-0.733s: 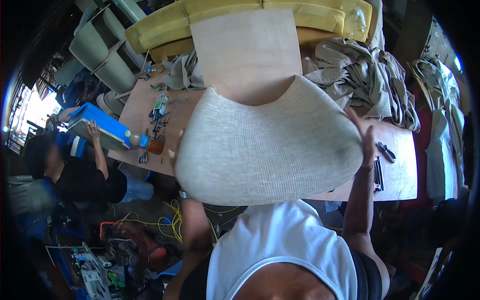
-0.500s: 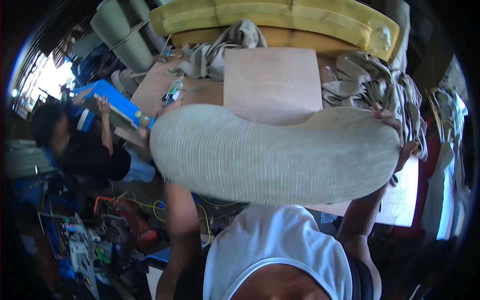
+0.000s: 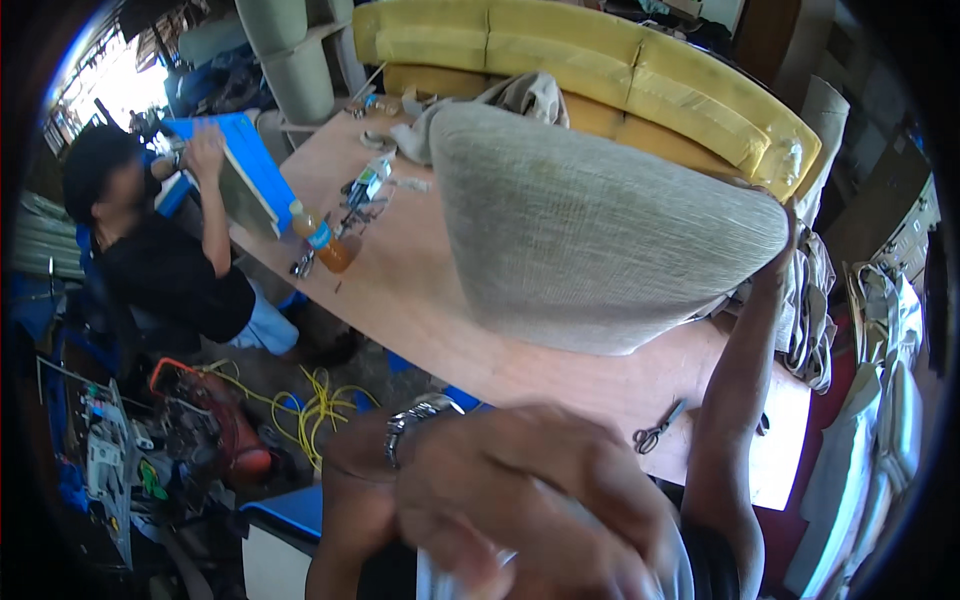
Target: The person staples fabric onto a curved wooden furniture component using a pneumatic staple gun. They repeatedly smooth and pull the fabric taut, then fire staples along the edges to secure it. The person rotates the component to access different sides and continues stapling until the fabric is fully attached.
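Observation:
A large grey ribbed-fabric cushion (image 3: 600, 230) is tilted up above the wooden table, its wide face toward me. My right hand (image 3: 788, 235) grips its right end, with most fingers hidden behind the edge. Close in front of me, away from the cushion, is my left hand (image 3: 540, 490), smeared by motion. A metal-band watch (image 3: 410, 425) sits on that wrist. Whether the left fingers hold anything cannot be made out.
Scissors (image 3: 660, 425) lie near the front edge of the table (image 3: 560, 385). A bottle of orange drink (image 3: 322, 240) stands at its left side. Behind are a curved yellow foam backrest (image 3: 560, 45) and bunched cloth (image 3: 535, 95). Another person (image 3: 170, 260) handles a blue panel (image 3: 245, 165) at left.
My left hand has let go of the cushion and come back toward me. The cushion has swung up and away, its right end still in my right hand. The scissors and bottle show more fully.

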The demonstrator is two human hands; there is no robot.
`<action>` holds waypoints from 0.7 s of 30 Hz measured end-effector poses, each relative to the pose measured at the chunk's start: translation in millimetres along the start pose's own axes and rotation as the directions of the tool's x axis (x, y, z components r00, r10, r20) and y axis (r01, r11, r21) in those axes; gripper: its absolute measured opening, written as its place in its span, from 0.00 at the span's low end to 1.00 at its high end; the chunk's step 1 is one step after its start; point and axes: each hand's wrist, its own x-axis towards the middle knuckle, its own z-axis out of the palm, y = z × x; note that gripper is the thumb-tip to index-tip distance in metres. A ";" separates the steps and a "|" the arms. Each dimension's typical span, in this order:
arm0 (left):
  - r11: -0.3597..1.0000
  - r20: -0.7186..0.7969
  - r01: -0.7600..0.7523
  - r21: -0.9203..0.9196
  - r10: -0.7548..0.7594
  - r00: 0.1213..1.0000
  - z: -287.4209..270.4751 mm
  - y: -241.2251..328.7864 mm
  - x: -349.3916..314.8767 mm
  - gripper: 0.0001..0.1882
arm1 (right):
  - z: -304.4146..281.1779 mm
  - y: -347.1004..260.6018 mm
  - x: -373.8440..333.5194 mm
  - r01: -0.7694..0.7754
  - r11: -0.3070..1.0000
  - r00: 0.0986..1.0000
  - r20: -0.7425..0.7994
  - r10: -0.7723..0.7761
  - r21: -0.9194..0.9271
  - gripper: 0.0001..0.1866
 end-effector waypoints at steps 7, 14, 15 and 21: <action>0.781 -0.235 -0.584 -0.220 0.539 0.809 53.1 -12.9 8.3 0.26 | -23.2 17.1 -7.0 0.116 0.993 0.992 0.045 -0.118 0.035 0.27; 0.831 -0.105 -0.410 -0.376 0.401 0.910 16.3 0.8 -3.3 0.22 | 17.2 14.1 -32.0 0.036 0.998 0.995 -0.094 -0.040 -0.046 0.30; 0.817 -0.116 -0.380 -0.434 0.368 0.923 11.9 -2.8 -3.3 0.22 | 5.2 4.7 -37.6 0.061 0.994 0.988 -0.137 -0.074 -0.094 0.30; 0.811 -0.231 -0.385 -0.439 0.313 0.921 25.1 14.5 1.0 0.24 | 43.2 15.6 -47.8 0.078 0.978 0.957 -0.260 -0.128 -0.196 0.30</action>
